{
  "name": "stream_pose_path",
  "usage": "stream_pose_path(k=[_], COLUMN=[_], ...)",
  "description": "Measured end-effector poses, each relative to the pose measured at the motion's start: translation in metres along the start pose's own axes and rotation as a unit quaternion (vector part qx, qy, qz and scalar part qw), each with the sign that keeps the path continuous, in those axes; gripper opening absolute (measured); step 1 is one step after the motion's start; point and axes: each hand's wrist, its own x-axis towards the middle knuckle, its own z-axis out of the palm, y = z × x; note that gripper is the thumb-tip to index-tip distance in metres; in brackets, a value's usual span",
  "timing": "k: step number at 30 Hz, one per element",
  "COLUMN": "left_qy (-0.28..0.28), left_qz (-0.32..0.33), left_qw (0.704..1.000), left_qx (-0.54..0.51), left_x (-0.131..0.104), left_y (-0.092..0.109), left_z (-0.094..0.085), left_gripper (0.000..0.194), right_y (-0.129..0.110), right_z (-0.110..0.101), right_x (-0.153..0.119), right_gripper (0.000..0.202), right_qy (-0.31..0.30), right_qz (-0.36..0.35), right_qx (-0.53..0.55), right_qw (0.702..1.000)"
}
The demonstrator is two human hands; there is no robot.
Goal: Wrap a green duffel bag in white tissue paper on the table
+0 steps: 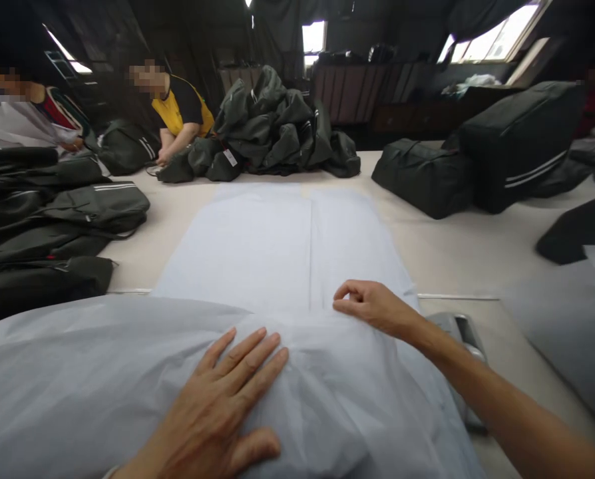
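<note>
Pale, thin sheeting (257, 246), like tissue paper or plastic film, lies spread across the table. In the foreground a looser, wrinkled whitish sheet (102, 372) bulges over the near side. My left hand (227, 399) rests flat on this wrinkled sheet, fingers spread. Farther forward and to the right, my right hand (375, 306) is curled, with thumb and forefinger bent toward each other at the wrinkled sheet's far edge. Whether a bit of the sheet is pinched between those fingertips is too small to make out.
Dark bags lie stacked (52, 226) at the left. A heap of dark bags (277, 126) sits at the far side, near a person in yellow and black (185, 106). Full dark bags (512, 146) stand right. A grey tool-like object (460, 329) is beside my right forearm.
</note>
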Motion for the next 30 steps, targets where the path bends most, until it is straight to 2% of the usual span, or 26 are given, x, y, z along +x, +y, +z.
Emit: stream_pose_path(k=[2,4,6,8,10,13,15,17,19,22,23,25,27,30], left_qy=[0.003,0.006,0.007,0.003,0.002,-0.003,-0.014,-0.020,-0.024,-0.023,-0.015,0.018,0.054,0.086], left_qz=[0.002,0.002,0.004,0.005,0.008,0.006,-0.003,-0.025,-0.049,-0.047,-0.037,-0.017,-0.001,0.020], left_qw=[1.000,1.000,1.000,1.000,1.000,1.000,1.000,0.999,0.998,0.997,0.998,0.999,0.998,0.996], left_qx=[0.001,0.001,0.000,0.002,0.004,0.002,-0.008,-0.027,-0.045,-0.055,-0.052,-0.041,-0.030,-0.024], left_x=[-0.001,-0.002,-0.001,0.000,0.000,0.000,-0.001,-0.001,-0.001,-0.001,-0.001,-0.003,-0.004,-0.005], left_y=[-0.002,-0.003,-0.004,-0.005,-0.006,-0.008,-0.007,-0.004,-0.001,0.001,0.000,-0.003,-0.009,-0.016], left_z=[0.004,0.007,0.008,0.008,0.008,0.009,0.009,0.006,0.002,-0.001,-0.001,0.002,0.009,0.021], left_gripper=[0.081,0.081,0.081,0.080,0.080,0.077,0.077,0.080,0.082,0.075,0.072,0.070,0.072,0.073], right_y=[0.021,0.042,0.057,0.060,0.054,0.035,0.030,0.038,0.065,0.133,0.158,0.198,0.221,0.233], right_z=[-0.021,-0.029,-0.021,-0.002,0.021,0.044,0.048,0.042,0.030,0.005,-0.004,-0.015,-0.017,-0.004], right_x=[-0.031,-0.066,-0.099,-0.123,-0.133,-0.127,-0.120,-0.119,-0.126,-0.150,-0.161,-0.188,-0.209,-0.217], right_gripper=[0.036,0.048,0.056,0.057,0.056,0.054,0.052,0.051,0.052,0.054,0.054,0.050,0.050,0.057], right_qy=[0.102,0.166,0.158,0.113,0.082,0.071,0.102,0.166,0.228,0.339,0.386,0.440,0.446,0.384], right_qz=[0.039,0.089,0.138,0.158,0.155,0.137,0.131,0.148,0.176,0.214,0.234,0.268,0.299,0.298], right_qx=[0.025,0.086,0.168,0.216,0.224,0.289,0.368,0.399,0.367,0.237,0.173,0.087,0.108,0.258], right_qw=[0.994,0.978,0.963,0.957,0.959,0.945,0.915,0.890,0.884,0.885,0.875,0.853,0.837,0.835])
